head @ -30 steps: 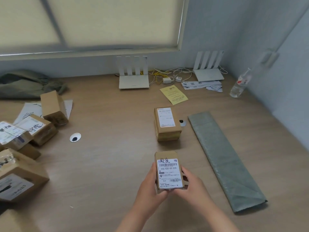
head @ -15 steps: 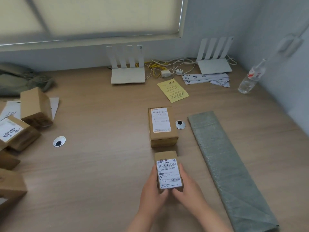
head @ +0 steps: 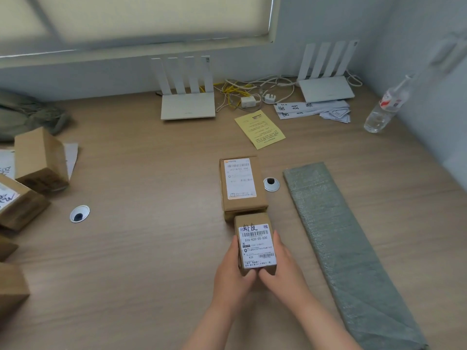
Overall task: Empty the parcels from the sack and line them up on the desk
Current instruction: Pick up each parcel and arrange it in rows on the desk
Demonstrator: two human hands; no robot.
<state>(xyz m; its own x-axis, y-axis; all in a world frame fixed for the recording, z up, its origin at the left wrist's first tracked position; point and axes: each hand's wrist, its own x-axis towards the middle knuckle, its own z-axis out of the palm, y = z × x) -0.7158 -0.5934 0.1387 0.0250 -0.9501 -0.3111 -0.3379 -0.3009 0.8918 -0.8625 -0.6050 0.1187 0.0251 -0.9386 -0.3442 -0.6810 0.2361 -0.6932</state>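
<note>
Brought up against the larger parcel (head: 241,184) on the worktop (head: 141,248), the small parcel (head: 255,242) is gripped along its 2 long sides by the left hand (head: 232,271) and right hand (head: 280,269); light, stiff cardboard is presumed.

On the desk (head: 141,261) the small parcel (head: 255,245) sits just before the larger parcel (head: 242,185), with the left hand (head: 233,271) and right hand (head: 280,266) at its sides. The folded sack (head: 348,248) lies to the right, with a cable hole (head: 271,184) between it and the larger parcel. Loose parcels (head: 38,160) crowd the left edge; two routers (head: 188,104) stand behind
</note>
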